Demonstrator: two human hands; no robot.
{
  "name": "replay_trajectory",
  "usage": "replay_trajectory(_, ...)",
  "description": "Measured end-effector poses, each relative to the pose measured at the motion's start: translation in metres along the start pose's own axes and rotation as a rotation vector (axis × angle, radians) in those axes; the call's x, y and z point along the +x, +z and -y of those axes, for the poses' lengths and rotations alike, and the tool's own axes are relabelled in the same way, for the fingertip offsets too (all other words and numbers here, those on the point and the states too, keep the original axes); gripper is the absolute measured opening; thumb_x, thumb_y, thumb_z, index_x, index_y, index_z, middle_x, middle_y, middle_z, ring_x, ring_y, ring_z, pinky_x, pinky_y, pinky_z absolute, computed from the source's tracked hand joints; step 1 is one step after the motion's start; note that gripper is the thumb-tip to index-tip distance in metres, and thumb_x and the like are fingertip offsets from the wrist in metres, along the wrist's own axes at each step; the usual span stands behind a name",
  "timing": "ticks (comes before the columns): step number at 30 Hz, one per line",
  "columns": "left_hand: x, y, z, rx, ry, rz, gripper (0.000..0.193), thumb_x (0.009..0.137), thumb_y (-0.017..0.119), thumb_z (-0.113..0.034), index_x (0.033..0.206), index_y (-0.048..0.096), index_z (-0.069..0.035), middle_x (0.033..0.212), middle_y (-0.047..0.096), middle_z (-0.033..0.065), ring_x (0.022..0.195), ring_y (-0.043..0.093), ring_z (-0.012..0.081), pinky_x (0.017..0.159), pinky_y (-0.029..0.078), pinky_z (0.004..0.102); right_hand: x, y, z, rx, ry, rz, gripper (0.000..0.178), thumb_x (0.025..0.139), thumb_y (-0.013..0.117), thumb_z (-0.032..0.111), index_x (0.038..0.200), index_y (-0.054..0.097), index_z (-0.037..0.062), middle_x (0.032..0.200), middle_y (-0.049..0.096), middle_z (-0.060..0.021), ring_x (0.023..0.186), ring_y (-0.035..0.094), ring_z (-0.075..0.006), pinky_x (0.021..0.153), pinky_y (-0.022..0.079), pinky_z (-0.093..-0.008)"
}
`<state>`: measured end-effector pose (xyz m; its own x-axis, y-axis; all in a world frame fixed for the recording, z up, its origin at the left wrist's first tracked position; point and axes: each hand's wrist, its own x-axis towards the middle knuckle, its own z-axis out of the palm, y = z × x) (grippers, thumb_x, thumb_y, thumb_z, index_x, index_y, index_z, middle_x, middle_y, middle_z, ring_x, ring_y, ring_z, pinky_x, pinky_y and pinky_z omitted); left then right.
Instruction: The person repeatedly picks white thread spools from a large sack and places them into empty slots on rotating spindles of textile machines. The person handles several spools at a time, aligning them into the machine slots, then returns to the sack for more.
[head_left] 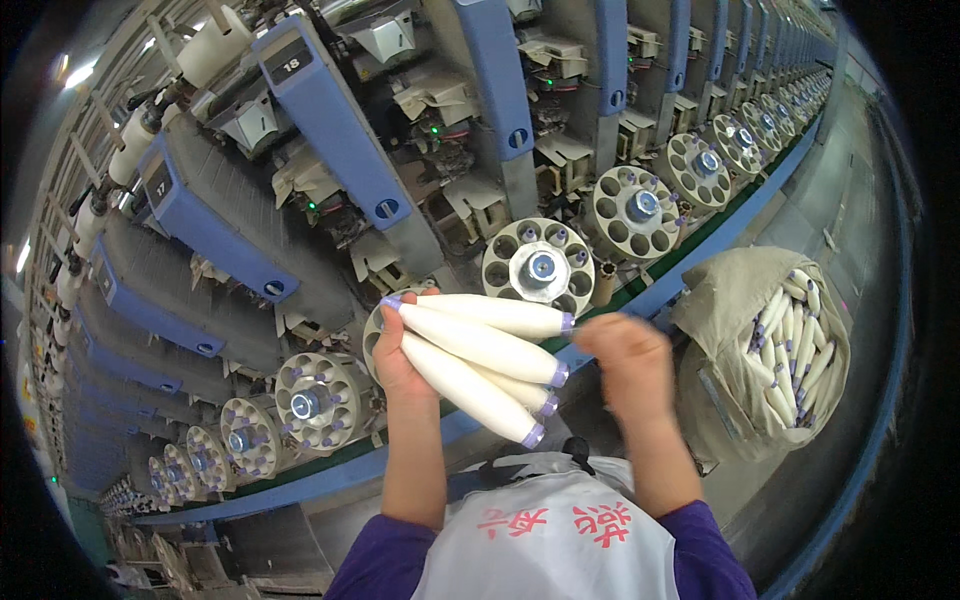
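Observation:
My left hand [395,352] is closed round the narrow ends of several yarn bobbins [465,377]. They are long spindle shapes wound with white yarn, with purple tube ends, and they fan out to the right in front of my chest. Just right of their wider ends is my right hand [630,360], smeared by motion. Its fingers are too blurred to show whether they hold anything. Behind the bobbins stands a round magazine [490,275] with a ring of holes and a blue-capped hub. Some holes have purple tube ends in them.
A cloth sack [715,345] full of similar bobbins stands to my right. A long winding machine with blue panels [325,125] runs across the view, with more round magazines [600,205] along its front. A blue rail [470,418] edges it. Grey floor [850,190] stretches away on the right.

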<state>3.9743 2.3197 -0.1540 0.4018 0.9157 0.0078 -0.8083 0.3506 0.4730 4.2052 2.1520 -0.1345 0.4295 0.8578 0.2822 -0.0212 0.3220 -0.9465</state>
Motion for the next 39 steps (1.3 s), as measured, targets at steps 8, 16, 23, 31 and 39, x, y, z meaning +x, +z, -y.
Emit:
replay_trajectory(8, 0.009, -0.009, -0.004, -0.034, 0.102, 0.140, 0.035, 0.088, 0.064, -0.042, 0.105, 0.067, -0.011, 0.125, 0.060, 0.0135, 0.117, 0.055, 0.0307, 0.103, 0.045, 0.0508, -0.026, 0.007, -0.016, 0.343, 0.663, 0.286, 0.028, 0.084, 0.059, 0.003, 0.111, 0.053, 0.0034, 0.093, 0.065, -0.0084, 0.048, 0.048, -0.0107, 0.045, 0.038, -0.0241)
replay_trajectory(16, 0.020, -0.007, -0.001, 0.007, 0.242, 0.072, 0.040, 0.085, 0.067, -0.044, 0.110, 0.065, -0.013, 0.131, 0.056, 0.0128, 0.120, 0.052, 0.0305, 0.105, 0.043, 0.0511, -0.027, -0.037, -0.027, 0.638, 0.486, 0.030, 0.024, 0.095, 0.056, 0.024, 0.099, 0.062, 0.0008, 0.074, 0.064, -0.0101, 0.056, 0.059, -0.0161, 0.049, 0.047, -0.0274)
replay_trajectory(23, 0.028, -0.004, 0.002, 0.116, 0.235, 0.146, 0.041, 0.084, 0.069, -0.045, 0.109, 0.064, -0.013, 0.131, 0.055, 0.0112, 0.120, 0.052, 0.0297, 0.104, 0.044, 0.0503, -0.027, 0.020, -0.028, 0.222, 0.768, 0.315, 0.028, 0.098, 0.055, 0.031, 0.090, 0.057, 0.0052, 0.062, 0.050, 0.0012, 0.049, 0.049, -0.0099, 0.046, 0.042, -0.0259)
replay_trajectory(31, 0.021, -0.008, -0.005, 0.156, 0.116, 0.200, 0.039, 0.085, 0.070, -0.043, 0.108, 0.064, -0.013, 0.128, 0.057, 0.0101, 0.118, 0.054, 0.0282, 0.102, 0.046, 0.0500, 0.009, -0.024, -0.001, -0.576, -0.057, 0.238, 0.034, 0.079, 0.077, 0.015, 0.109, 0.066, 0.0040, 0.094, 0.063, -0.0097, 0.083, 0.062, -0.0199, 0.073, 0.050, -0.0298)
replay_trajectory(39, 0.021, -0.002, -0.007, 0.171, 0.082, 0.176, 0.035, 0.087, 0.068, -0.039, 0.108, 0.066, -0.011, 0.130, 0.056, 0.0109, 0.118, 0.054, 0.0298, 0.102, 0.046, 0.0513, 0.005, 0.006, -0.048, -0.412, -0.112, 0.051, 0.006, 0.081, 0.069, 0.004, 0.086, 0.066, 0.0021, 0.092, 0.060, -0.0096, 0.088, 0.057, -0.0226, 0.079, 0.046, -0.0326)
